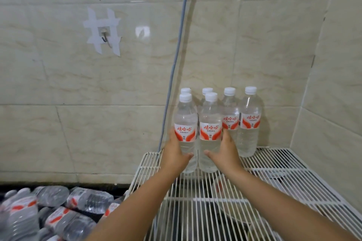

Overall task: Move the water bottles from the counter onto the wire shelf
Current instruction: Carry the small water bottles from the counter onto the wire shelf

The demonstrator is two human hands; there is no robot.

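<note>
Holding 2 front bottles (197,133) upright, left grip (175,152), right grip (225,152), labels seemingly "娃哈哈".

Both my arms reach fwd, bare forearms converging. My left hand (175,151) grips a bottle (185,129) from its left side, thumb curled across the front. My right hand (225,151) grips the neighbouring bottle (210,133) from its right, thumb hooked in front below the label.
</note>
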